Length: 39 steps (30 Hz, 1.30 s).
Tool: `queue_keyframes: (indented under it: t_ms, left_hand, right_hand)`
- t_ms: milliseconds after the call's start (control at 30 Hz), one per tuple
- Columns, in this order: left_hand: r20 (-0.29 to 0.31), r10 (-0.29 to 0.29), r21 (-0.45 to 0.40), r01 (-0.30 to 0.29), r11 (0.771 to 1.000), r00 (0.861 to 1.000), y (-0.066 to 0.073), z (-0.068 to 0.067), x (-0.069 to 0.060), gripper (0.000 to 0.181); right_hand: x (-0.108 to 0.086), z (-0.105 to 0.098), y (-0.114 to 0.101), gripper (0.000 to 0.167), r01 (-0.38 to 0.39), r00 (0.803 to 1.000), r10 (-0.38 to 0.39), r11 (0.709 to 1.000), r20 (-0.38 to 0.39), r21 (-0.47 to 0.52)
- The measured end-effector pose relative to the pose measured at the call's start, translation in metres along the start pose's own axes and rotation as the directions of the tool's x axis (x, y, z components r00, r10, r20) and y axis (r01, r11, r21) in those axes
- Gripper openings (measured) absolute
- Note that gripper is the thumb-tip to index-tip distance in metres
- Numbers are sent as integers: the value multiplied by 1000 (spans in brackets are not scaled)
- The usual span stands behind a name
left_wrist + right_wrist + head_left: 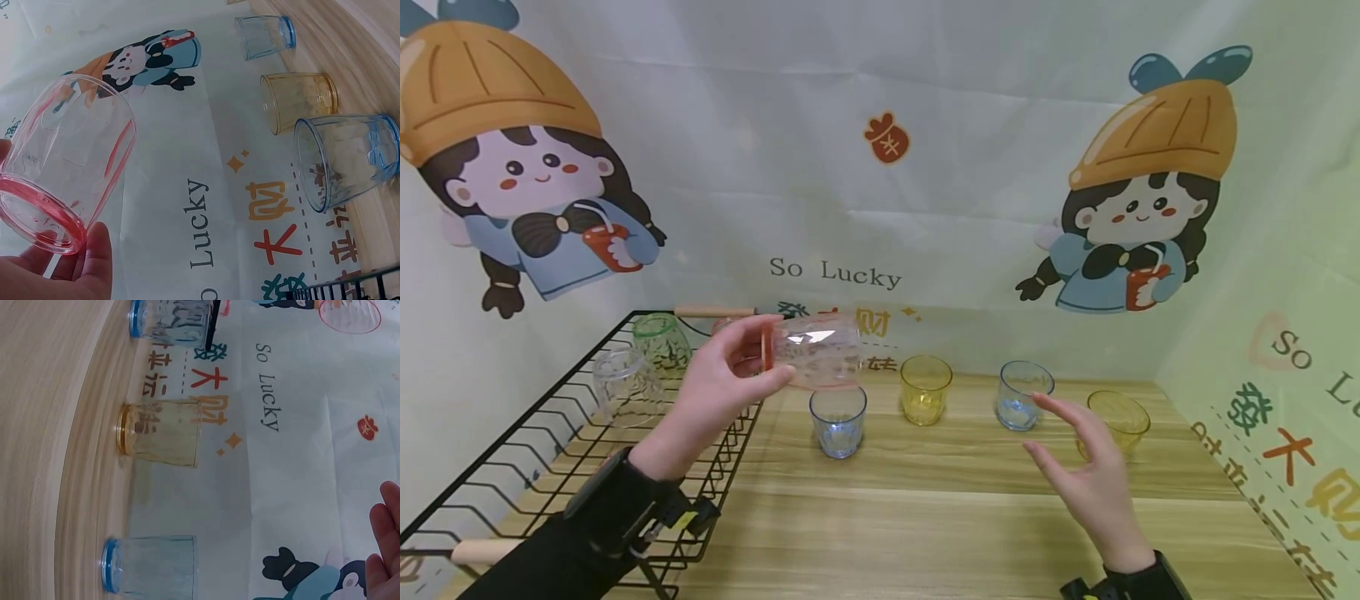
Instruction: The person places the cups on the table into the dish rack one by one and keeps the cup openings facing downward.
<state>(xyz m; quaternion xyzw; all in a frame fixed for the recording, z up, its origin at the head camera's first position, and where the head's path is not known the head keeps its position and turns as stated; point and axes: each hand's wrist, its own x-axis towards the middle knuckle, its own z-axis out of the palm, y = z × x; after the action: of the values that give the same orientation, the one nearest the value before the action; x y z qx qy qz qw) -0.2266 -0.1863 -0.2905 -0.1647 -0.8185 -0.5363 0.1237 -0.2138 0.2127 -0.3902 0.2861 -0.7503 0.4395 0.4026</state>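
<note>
My left hand (718, 375) grips a clear drinking glass with a pink base (820, 354) by that base. The glass lies on its side in the air, its mouth to the right, above a blue-tinted glass (838, 427). In the left wrist view, fingertips (97, 250) press the glass's thick pink base (69, 231). My right hand (1093, 479) holds nothing; thumb and fingers are spread apart. It is nearest to another blue glass (1018, 404) and partly covers a yellow glass (1123, 417). A second yellow glass (927, 392) stands upright between the blue ones.
At the left stands a black wire rack (516, 425) with wooden handles (486, 551). It holds a green glass (661, 342), a clear glass (625, 387) and a reddish glass mostly hidden behind my left hand. A printed cloth (962, 208) hangs behind the wooden tabletop (925, 533).
</note>
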Motion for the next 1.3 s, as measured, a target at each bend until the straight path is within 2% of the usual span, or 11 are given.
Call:
queue_keyframes:
  t_ms: [233,667,933,1033,1067,1267,1300]
  left_hand:
    - [-1,-16,3,16,1000,1000,1,-7,1,69]
    - [-17,-50,86,51,995,999,-4,-20,3,71]
    - [-21,-96,117,97,988,995,-8,-29,3,74]
    - [-24,-100,136,102,985,995,-11,-33,3,74]
    - [-28,-102,147,105,984,994,-12,-34,3,74]
    - [-41,-98,190,104,976,994,-16,-39,5,75]
    - [-41,-95,195,101,976,995,-16,-40,6,76]
  right_hand:
    - [-2,-8,7,68,-5,1000,4,999,-12,-53]
    - [-5,-21,10,65,-99,995,98,989,-6,-112]
    - [-10,-22,18,66,-103,995,101,989,-19,-110]
    - [-9,-22,15,65,-95,995,93,989,-22,-115]
    - [-13,-22,25,64,-91,996,89,989,-15,-114]
    - [-18,-24,32,63,-101,995,102,987,1,-123]
    - [-14,-23,22,64,-99,995,100,986,-2,-133]
